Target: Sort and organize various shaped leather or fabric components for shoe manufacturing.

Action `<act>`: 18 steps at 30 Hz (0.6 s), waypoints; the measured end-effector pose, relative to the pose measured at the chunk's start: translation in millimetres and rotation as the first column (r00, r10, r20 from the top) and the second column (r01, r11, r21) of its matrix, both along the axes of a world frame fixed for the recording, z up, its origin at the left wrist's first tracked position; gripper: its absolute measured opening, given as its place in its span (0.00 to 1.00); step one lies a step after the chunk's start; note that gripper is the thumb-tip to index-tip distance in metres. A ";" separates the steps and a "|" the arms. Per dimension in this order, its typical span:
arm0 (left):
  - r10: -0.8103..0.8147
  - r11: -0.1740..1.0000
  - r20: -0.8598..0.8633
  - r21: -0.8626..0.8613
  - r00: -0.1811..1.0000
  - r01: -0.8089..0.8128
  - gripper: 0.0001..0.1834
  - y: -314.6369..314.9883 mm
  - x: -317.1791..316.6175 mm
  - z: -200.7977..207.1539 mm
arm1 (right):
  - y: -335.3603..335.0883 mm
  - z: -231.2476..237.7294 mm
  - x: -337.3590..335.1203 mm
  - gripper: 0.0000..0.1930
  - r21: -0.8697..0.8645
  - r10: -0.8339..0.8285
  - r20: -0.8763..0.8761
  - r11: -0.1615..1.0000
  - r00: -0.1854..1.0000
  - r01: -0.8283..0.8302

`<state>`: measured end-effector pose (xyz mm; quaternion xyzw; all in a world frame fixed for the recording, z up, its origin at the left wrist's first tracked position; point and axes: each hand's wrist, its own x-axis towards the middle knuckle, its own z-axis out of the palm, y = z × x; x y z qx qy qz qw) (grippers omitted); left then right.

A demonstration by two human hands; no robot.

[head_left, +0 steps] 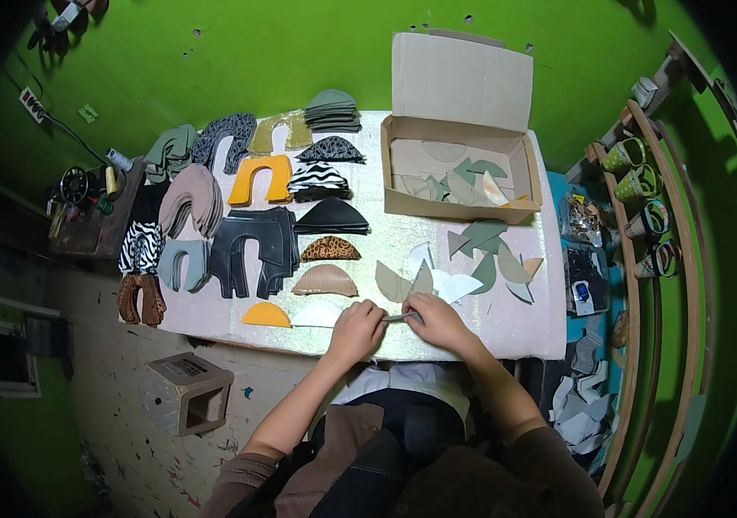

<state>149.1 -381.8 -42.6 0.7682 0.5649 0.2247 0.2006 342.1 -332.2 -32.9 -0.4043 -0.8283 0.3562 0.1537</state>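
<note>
Near the front edge of the table, my left hand [358,330] and my right hand [437,322] are closed on a thin grey material piece [398,317]. It spans the small gap between them, seen nearly edge-on, so its full shape is hidden. Just beyond my fingers lie loose beige cut pieces [393,281] and white pieces [455,287]. Left of my left hand are a white half-moon piece [315,314] and an orange half-moon piece [266,315]. Farther up that column come a ribbed tan half-moon [325,281] and a leopard-print half-moon [330,249].
An opened cardboard box [463,205] with cut pieces inside stands at the back right, green pieces [482,237] before it. U-shaped stacks, including black [229,231] and orange [250,172], fill the left. A wooden rack [630,328] holds sandals at right; a stool [204,401] stands lower left.
</note>
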 end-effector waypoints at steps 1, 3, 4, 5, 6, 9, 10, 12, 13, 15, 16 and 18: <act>-0.028 0.999 0.010 0.039 1.000 0.028 0.10 -1.2 -1.9 -1.5 | -5.2 0.9 -0.3 0.07 0.039 0.009 0.016 0.999 1.000 -0.010; -0.076 0.992 0.019 0.103 0.997 0.074 0.10 -1.7 -3.5 -7.0 | -13.9 -2.9 0.9 0.08 0.099 0.011 0.068 0.995 0.998 -0.018; -0.079 0.991 0.019 0.106 0.997 0.077 0.10 -1.7 -4.3 -11.5 | -15.9 -10.2 1.6 0.08 0.102 0.008 0.069 0.995 0.998 -0.015; -0.100 0.991 -0.029 0.085 0.995 0.102 0.09 -0.6 -4.2 -13.1 | -16.5 -14.2 1.7 0.09 0.113 0.006 0.112 0.993 0.994 -0.019; -0.121 0.990 -0.077 0.063 0.990 0.126 0.09 1.0 -4.2 -14.8 | -17.0 -17.7 2.4 0.09 0.123 0.005 0.156 0.992 0.988 -0.024; -0.146 0.983 -0.083 0.102 0.986 0.155 0.06 5.7 -6.3 -12.4 | -16.2 -11.5 1.1 0.09 0.132 -0.039 0.120 0.991 0.992 0.023; -0.150 0.982 -0.083 0.102 0.985 0.158 0.06 7.9 -8.1 -10.8 | -15.3 -8.4 -0.3 0.08 0.134 -0.054 0.095 0.990 0.994 0.041; -0.118 0.984 -0.051 0.129 0.992 0.123 0.05 11.2 -11.8 -7.7 | -14.1 -11.7 -1.2 0.08 0.132 -0.062 0.111 0.990 0.992 0.047; -0.121 0.983 -0.050 0.131 0.991 0.127 0.05 11.6 -13.0 -8.8 | -12.7 -13.8 -1.9 0.08 0.130 -0.064 0.126 0.990 0.990 0.048; -0.119 0.991 -0.005 0.067 0.993 0.119 0.06 14.3 -16.4 -8.4 | -8.9 -17.5 -1.6 0.08 0.123 -0.076 0.073 0.990 0.994 0.066; -0.117 0.990 -0.006 0.073 0.993 0.117 0.06 17.2 -19.0 -7.8 | -6.4 -18.3 -2.0 0.09 0.111 -0.087 0.021 0.990 0.996 0.084; -0.010 0.995 0.173 -0.098 0.985 0.028 0.09 22.4 -22.5 4.3 | -0.1 -12.0 -6.1 0.09 -0.036 -0.162 -0.054 0.986 0.985 0.161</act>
